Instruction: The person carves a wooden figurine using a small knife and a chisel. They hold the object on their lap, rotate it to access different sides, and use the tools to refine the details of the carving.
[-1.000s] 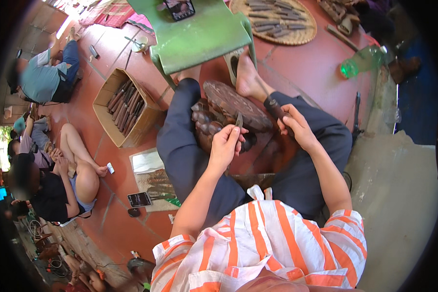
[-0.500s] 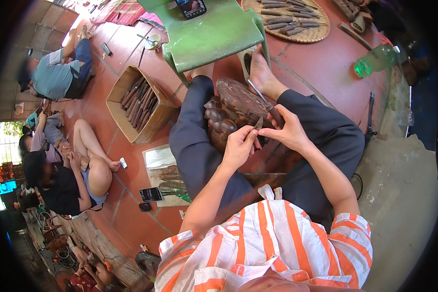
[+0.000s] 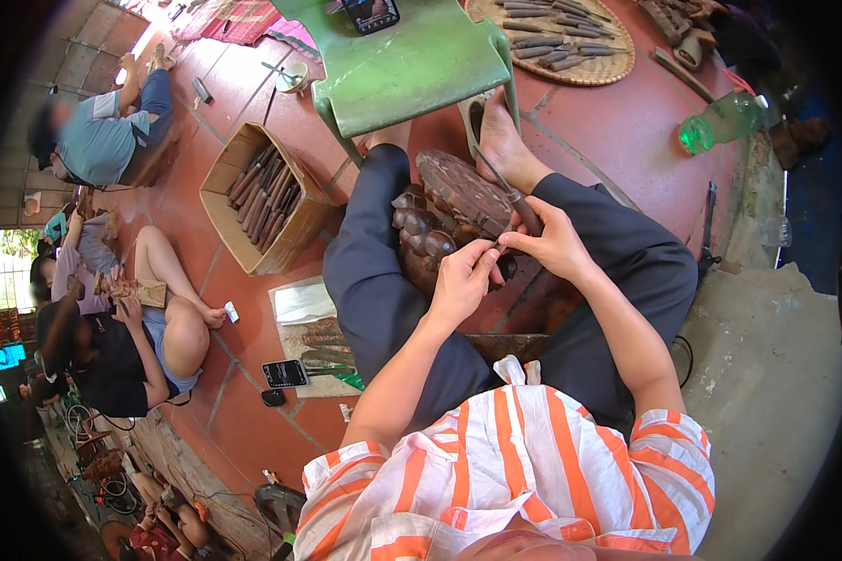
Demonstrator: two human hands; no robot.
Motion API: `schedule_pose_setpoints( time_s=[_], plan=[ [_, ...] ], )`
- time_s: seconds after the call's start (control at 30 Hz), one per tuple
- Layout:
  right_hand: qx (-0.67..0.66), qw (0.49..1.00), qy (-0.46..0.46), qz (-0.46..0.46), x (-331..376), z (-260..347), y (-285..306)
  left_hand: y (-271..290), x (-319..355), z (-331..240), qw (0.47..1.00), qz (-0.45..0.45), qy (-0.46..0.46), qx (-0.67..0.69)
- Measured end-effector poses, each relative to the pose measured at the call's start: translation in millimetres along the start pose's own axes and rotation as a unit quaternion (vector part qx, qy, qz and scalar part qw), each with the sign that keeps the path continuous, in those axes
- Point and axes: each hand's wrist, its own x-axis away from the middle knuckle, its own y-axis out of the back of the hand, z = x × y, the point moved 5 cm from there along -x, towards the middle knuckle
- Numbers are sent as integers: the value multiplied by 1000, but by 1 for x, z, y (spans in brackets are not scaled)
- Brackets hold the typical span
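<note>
Dark wood is the handle of the slim tool (image 3: 529,217), which your right hand (image 3: 558,243) grasps, its metal shaft pointing away from you. Your left hand (image 3: 462,278) pinches a small piece close to the right thumb; fingers hide it, so I cannot tell its shape. Brown wood carving (image 3: 458,194) sits between your legs, just beyond both hands.
</note>
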Motion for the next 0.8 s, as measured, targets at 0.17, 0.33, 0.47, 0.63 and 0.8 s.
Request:
schedule_pose_setpoints(
  time_s=[0.17, 0.33, 0.47, 0.63, 0.8],
  plan=[
    [-65, 997, 33, 1, 9, 12, 10, 2, 0, 5, 999, -10, 14, 29],
    [-73, 996, 49, 18, 16, -2, 33, 4, -1, -2, 998, 8, 34, 47],
    [-10, 999, 28, 27, 25, 0, 37, 6, -2, -2, 998, -9, 46, 34],
    [46, 998, 33, 41, 34, 9, 30, 7, -5, -5, 998, -11, 58, 29],
    [63, 997, 28, 43, 36, 11, 30, 7, -6, -4, 997, -14, 60, 53]
  ],
)
